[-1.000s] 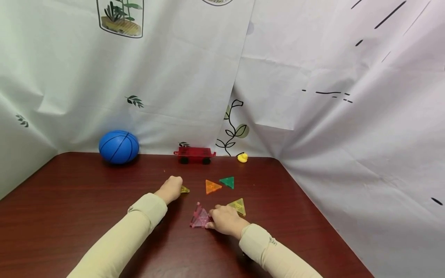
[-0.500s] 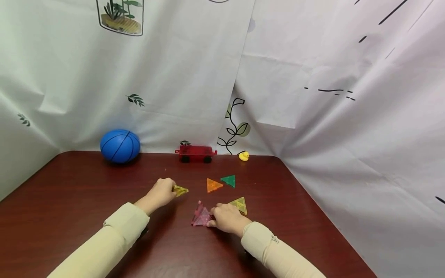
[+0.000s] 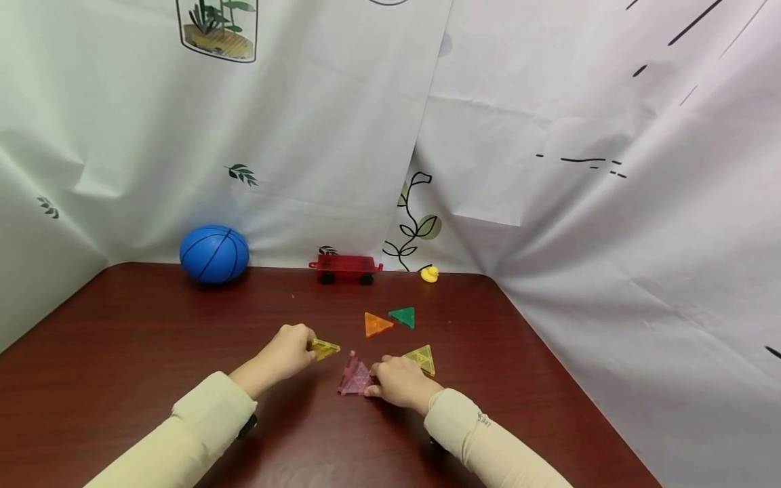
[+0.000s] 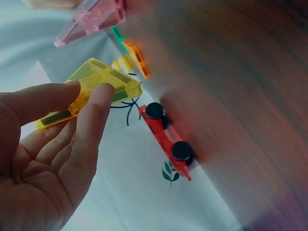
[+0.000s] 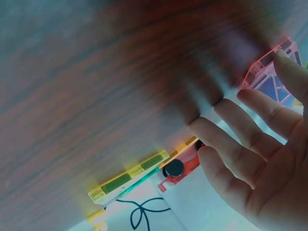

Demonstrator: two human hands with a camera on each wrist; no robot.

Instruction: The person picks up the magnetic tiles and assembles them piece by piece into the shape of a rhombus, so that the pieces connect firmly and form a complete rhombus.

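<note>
My left hand (image 3: 287,352) pinches a yellow triangular magnetic tile (image 3: 326,349) between thumb and fingers, lifted off the table in the left wrist view. To its right, pink triangular magnetic tiles (image 3: 356,381) are joined, one lying flat and at least one standing tilted at the left side. Thumb and index finger of my right hand (image 3: 401,381) hold the pink tiles at their right side; its other fingers spread loosely in the right wrist view. Another yellow triangular tile (image 3: 422,360) lies just behind the right hand, partly covered by it.
Beyond the hands lie an orange triangular tile (image 3: 377,324) and a green one (image 3: 404,316). Along the back edge of the dark wooden table (image 3: 152,325) stand a blue ball (image 3: 214,255), a red wheeled toy car base (image 3: 346,268) and a yellow toy duck (image 3: 430,274). Printed cloth hangs behind.
My left hand has drawn back, then swung right and nearer, bringing the yellow tile close to the pink tiles. The right hand stays at the pink tiles.
</note>
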